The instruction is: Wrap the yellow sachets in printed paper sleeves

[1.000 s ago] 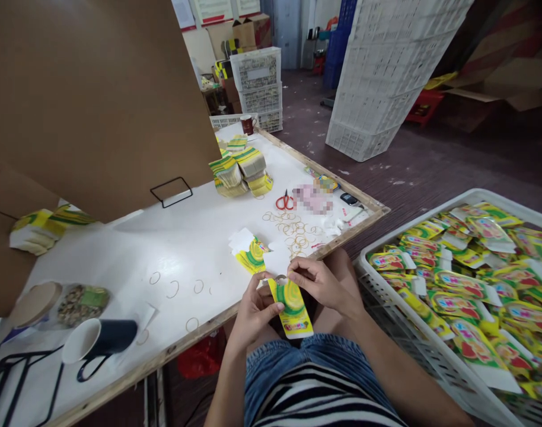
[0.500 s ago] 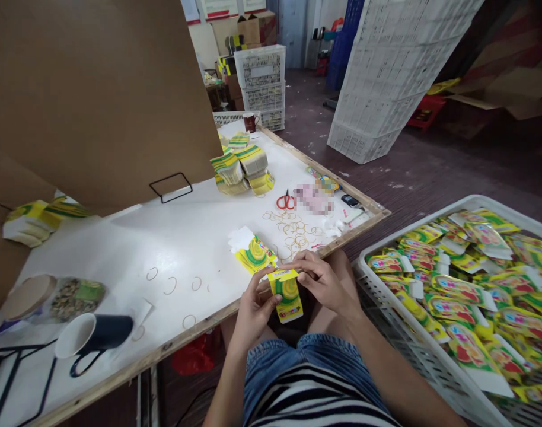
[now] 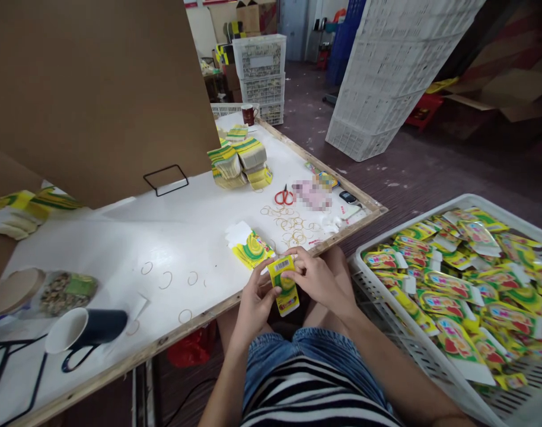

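Note:
Between my hands, over my lap at the table's front edge, is a small yellow and green carton [image 3: 285, 290] with a barcode on its upper end. My left hand [image 3: 256, 293] grips its left side, thumb on the front face. My right hand [image 3: 313, 276] pinches the barcode end from the right, thumb and fingers on that flap. Just beyond my hands, a stack of flat yellow cartons [image 3: 252, 247] with white flaps lies on the white table [image 3: 173, 231]. Rubber bands [image 3: 293, 224] are scattered behind it.
A white crate [image 3: 364, 261] of yellow cartons stands at my right. Red-handled scissors [image 3: 284, 196] and bundled cartons [image 3: 239, 160] are farther back. A dark mug [image 3: 104, 328] lies on its side at the left. Tall stacked white crates [image 3: 382, 89] stand on the floor beyond.
The carton's barcode end has turned to face me, and my right thumb has moved onto its front. The view has shifted slightly.

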`<state>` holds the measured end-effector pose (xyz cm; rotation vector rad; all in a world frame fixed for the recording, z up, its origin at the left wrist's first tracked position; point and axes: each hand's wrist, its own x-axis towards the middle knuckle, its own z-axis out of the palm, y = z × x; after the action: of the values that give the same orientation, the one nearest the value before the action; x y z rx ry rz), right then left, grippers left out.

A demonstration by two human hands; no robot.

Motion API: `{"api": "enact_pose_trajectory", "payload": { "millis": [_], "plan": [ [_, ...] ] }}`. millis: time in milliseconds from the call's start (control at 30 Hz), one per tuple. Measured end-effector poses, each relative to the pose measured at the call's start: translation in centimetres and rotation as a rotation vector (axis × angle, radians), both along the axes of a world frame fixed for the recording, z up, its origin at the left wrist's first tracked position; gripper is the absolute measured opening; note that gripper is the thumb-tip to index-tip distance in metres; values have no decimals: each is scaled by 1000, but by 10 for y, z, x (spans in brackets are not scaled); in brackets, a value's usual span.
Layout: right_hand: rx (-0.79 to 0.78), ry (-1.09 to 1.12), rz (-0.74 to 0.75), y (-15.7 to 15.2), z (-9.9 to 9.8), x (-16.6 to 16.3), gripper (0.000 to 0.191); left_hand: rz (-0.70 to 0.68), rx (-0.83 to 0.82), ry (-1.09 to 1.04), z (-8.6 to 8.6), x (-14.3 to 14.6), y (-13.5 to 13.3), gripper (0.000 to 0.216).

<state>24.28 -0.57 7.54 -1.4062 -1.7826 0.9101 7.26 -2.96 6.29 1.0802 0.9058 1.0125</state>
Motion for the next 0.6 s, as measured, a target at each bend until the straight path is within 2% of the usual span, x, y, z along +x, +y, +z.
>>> {"api": "enact_pose_trajectory", "payload": {
  "millis": [133,267,600],
  "plan": [
    [21,47,30,-5,-7,-4,30,25,-5,-25,0,1,0,55],
    [74,11,-44,-7,-8,-3,38,9,0,-4,-1,1,0,54],
    [39,-79,-33,1,-8,-2,33,5,-12,30,1,0,1,56]
  ]
}}
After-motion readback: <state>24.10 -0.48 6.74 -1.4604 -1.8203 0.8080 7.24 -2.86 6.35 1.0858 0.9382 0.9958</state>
